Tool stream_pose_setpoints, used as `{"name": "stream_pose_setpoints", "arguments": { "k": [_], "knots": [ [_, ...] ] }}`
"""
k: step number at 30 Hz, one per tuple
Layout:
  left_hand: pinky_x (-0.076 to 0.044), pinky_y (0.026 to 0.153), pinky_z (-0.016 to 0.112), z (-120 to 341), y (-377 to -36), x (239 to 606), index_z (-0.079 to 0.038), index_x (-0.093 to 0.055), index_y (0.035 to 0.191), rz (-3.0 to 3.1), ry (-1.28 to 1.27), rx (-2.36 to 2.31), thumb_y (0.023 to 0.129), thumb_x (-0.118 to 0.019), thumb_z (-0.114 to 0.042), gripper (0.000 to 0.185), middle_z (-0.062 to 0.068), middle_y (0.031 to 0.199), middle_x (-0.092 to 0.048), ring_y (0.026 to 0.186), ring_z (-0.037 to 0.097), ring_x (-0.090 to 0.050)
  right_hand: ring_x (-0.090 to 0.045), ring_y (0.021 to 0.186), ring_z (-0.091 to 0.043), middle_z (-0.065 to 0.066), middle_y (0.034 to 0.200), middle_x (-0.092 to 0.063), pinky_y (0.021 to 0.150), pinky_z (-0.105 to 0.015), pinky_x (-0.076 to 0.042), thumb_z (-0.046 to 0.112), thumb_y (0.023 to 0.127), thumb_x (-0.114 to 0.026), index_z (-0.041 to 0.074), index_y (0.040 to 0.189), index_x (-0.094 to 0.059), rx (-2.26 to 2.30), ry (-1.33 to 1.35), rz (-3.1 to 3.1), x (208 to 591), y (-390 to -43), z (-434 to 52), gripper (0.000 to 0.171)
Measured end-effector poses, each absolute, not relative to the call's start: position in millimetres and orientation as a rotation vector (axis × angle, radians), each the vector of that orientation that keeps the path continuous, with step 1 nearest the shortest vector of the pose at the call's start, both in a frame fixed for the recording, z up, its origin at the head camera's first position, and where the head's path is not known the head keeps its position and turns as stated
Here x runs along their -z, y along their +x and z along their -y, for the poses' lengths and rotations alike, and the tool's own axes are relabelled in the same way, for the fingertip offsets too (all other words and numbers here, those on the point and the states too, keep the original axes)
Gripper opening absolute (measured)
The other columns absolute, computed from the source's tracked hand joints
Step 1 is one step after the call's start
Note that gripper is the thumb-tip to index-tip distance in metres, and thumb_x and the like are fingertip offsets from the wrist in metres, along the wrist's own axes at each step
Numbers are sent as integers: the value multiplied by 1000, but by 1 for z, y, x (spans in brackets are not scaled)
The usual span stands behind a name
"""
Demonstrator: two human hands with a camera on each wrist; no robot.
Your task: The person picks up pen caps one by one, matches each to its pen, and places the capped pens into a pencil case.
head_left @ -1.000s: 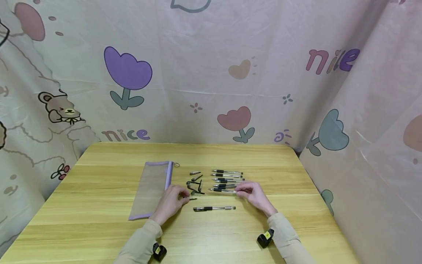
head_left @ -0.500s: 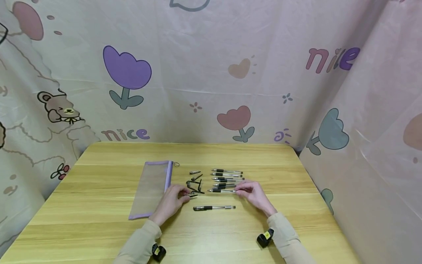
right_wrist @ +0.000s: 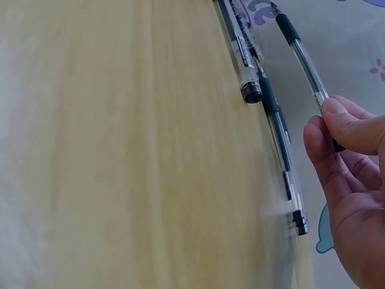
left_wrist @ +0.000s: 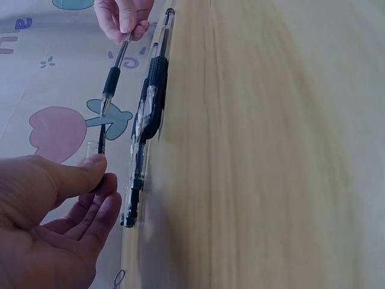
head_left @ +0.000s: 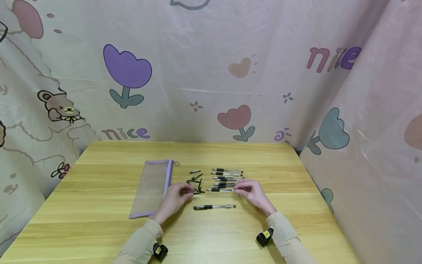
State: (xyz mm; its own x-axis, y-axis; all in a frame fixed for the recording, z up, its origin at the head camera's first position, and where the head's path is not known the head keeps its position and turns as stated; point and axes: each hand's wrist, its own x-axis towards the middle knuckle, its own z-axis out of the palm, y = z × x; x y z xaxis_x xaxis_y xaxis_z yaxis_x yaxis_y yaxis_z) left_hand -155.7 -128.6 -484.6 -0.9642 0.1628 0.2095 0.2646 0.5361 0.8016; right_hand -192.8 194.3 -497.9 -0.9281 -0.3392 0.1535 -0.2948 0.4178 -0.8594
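My right hand (head_left: 252, 194) pinches an uncapped gel pen (right_wrist: 301, 57) near its rear end, with the tip pointing left. My left hand (head_left: 174, 201) pinches a pen cap (left_wrist: 101, 139) between thumb and fingers, its black clip standing out. In the left wrist view the pen's tip is right at the end of the cap. The fingers hide most of the cap in the head view. Between my hands and nearer to me, a capped pen (head_left: 214, 207) lies on the table. Several uncapped pens (head_left: 227, 174) lie in a row beyond my right hand.
Several loose pen caps (head_left: 200, 183) lie in a small group left of the pen row. A mesh zip pouch (head_left: 150, 189) with purple edges lies flat beside my left hand. Patterned curtains (head_left: 184, 73) hang behind and beside the wooden table (head_left: 82, 205).
My left hand has moved slightly forward, and the cap's end no longer shows past its fingers in the head view. The pen in my right hand has shifted a little left.
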Motion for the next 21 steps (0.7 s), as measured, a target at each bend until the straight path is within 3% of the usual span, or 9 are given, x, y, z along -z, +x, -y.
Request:
{"name": "stream_pose_setpoints", "arguments": {
  "k": [13, 18, 21],
  "knots": [
    [-56, 81, 23, 123, -158, 483, -3, -73, 103, 2652, -524, 1486, 87, -73, 0, 16, 7, 97, -75, 88, 18, -69, -63, 114, -31, -28, 118, -68, 90, -14, -52, 2, 86, -74, -4, 102, -75, 1573, -622, -2587, 490, -191, -191, 17],
    [-57, 80, 23, 122, -157, 482, -1, -72, 102, 2648, -543, 1496, 87, -72, 0, 15, 9, 96, -75, 87, 19, -69, -64, 110, -23, -24, 117, -69, 90, -14, -52, 4, 85, -76, -1, 102, -76, 1569, -613, -2579, 491, -190, -191, 18],
    [-57, 79, 23, 121, -157, 481, -2, -72, 102, 2648, -533, 1502, 87, -73, 0, 15, 9, 95, -75, 86, 18, -69, -63, 112, -26, -23, 117, -69, 90, -14, -52, 4, 84, -76, 0, 102, -76, 1575, -607, -2571, 492, -190, -191, 18]
  ]
}}
